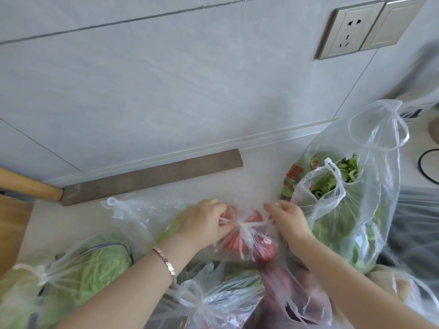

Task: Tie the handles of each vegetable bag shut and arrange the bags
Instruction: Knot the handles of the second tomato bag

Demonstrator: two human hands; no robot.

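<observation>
A clear bag of red tomatoes (251, 243) lies on the pale counter in the middle. My left hand (205, 222) and my right hand (288, 219) each pinch one of its handles, which cross in a knot (242, 225) between them. To the right stands a tall open bag of leafy greens (344, 203) with loose handles. At the lower left lies a knotted bag of cabbage (90, 269). A knotted bag (213, 302) sits at the bottom centre. A purple-red vegetable bag (294, 295) lies below the tomatoes. Another clear bag (142, 217) lies behind my left hand.
The counter (256, 176) meets a grey tiled wall with a socket plate (356, 29). A grey-brown strip (152, 176) lies along the wall's foot. A wooden handle (28, 184) pokes in at left. A black cable loop (427, 167) lies at right.
</observation>
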